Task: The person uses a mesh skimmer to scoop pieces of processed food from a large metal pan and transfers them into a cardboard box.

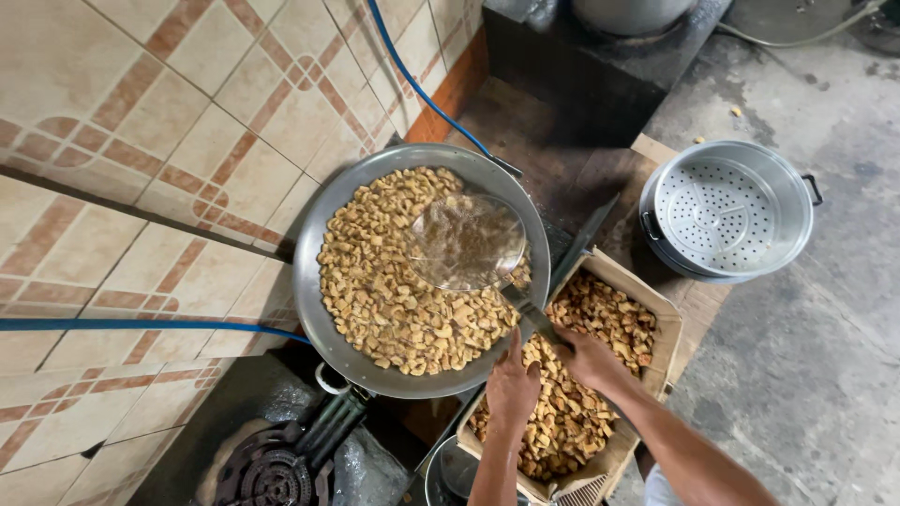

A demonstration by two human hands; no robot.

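Wire skimmer (466,241): we grip its handle in our right hand (583,356), mesh over the wok's (319,309) far rim. Left hand (512,382): fingers straight, grasping nothing. Fried pieces (394,300); cardboard box (661,314); steamer pot (727,211). Risk: a tilted scoop drops pieces past the box's edge.

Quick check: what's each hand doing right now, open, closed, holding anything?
Left hand: open, fingers together, raised beside the wok rim, holding nothing.
Right hand: closed on the skimmer handle, its mesh over the fried pieces.
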